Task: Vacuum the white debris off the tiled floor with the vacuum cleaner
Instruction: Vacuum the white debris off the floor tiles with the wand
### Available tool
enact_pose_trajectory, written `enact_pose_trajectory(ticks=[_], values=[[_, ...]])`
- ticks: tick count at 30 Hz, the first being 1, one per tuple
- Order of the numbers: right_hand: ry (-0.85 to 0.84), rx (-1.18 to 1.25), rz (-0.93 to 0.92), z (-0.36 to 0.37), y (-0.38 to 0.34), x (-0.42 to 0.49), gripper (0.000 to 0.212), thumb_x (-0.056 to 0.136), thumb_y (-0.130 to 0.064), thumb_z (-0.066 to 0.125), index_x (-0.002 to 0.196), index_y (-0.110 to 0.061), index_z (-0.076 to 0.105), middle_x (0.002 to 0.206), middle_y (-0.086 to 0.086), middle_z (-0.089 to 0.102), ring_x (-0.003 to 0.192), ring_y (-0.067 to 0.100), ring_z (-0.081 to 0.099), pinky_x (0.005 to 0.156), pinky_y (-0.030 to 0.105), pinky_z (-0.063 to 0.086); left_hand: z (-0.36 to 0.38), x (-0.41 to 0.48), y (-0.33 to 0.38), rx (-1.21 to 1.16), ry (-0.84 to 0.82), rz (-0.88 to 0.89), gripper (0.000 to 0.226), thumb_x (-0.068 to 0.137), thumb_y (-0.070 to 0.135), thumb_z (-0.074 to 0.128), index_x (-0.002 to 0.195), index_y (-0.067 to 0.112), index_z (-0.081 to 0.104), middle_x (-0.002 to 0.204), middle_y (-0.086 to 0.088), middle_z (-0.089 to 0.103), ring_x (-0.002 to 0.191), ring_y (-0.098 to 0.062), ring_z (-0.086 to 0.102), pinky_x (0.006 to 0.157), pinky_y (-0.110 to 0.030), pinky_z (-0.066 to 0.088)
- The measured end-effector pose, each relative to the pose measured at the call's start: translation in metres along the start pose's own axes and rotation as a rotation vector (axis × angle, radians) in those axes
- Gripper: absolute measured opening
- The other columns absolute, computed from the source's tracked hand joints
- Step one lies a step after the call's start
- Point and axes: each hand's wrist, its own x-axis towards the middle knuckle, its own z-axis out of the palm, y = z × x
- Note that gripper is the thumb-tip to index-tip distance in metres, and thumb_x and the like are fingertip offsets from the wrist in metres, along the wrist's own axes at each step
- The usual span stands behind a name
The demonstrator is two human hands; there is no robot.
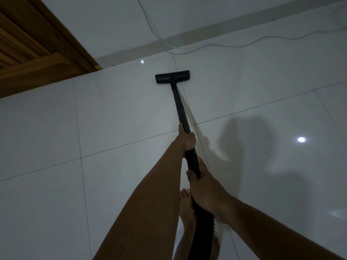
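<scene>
While left hand (pixel 186 140) grips the wand (pixel 179 104) ahead of right hand (pixel 205 186), also gripping it, floor head (pixel 172 77) sits flat on tiled floor (pixel 112 128), near far edge.

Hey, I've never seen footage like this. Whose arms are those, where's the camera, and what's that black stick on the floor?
This is one picture from a wide-angle camera worn on a person's head, looking down, so both arms are the wearer's own; there is no robot. The black stick is a vacuum wand ending in a floor head that rests on the tiled floor near the wall. The left hand grips the wand farther out; the right hand grips it nearer the body, where the ribbed hose begins. A bare foot shows below. A wooden door is at upper left, a white cable trails along the wall, and the bright spot looks like a lamp reflection. I see no clear white debris.
</scene>
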Motion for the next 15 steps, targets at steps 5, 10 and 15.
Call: enact_pose_trajectory(ticks=[5, 10, 15], values=[[-0.021, 0.016, 0.034, 0.004, 0.011, -0.036, 0.055, 0.111, -0.035, 0.036, 0.159, -0.047, 0.013, 0.104, 0.000, 0.067, 0.069, 0.010, 0.067, 0.040, 0.010, 0.044, 0.013, -0.031, -0.017, 0.028, -0.009, -0.021, 0.070, 0.104, 0.023, 0.035, 0.154, 0.037, -0.012, 0.126, -0.016, 0.049, 0.078, -0.024, 0.053, 0.076, -0.042, 0.052], [-0.055, 0.064, 0.073, 0.006, 0.031, -0.075, 0.054, 0.110, -0.034, 0.039, 0.158, -0.047, 0.016, 0.097, 0.007, 0.065, 0.060, 0.014, 0.064, 0.044, 0.019, 0.049, 0.030, -0.067, -0.039, 0.042, -0.038, -0.043, 0.072, 0.104, 0.024, 0.035, 0.153, 0.036, -0.015, 0.121, -0.014, 0.050, 0.080, -0.025, 0.054, 0.083, -0.044, 0.053], [-0.057, 0.063, 0.088, 0.004, 0.049, -0.107, 0.054, 0.110, -0.033, 0.038, 0.157, -0.047, 0.016, 0.091, 0.009, 0.063, 0.058, 0.016, 0.063, 0.050, 0.024, 0.051, 0.048, -0.094, -0.056, 0.043, -0.063, -0.073, 0.072, 0.104, 0.022, 0.035, 0.153, 0.036, -0.015, 0.104, -0.009, 0.051, 0.079, -0.025, 0.054, 0.084, -0.044, 0.053]])
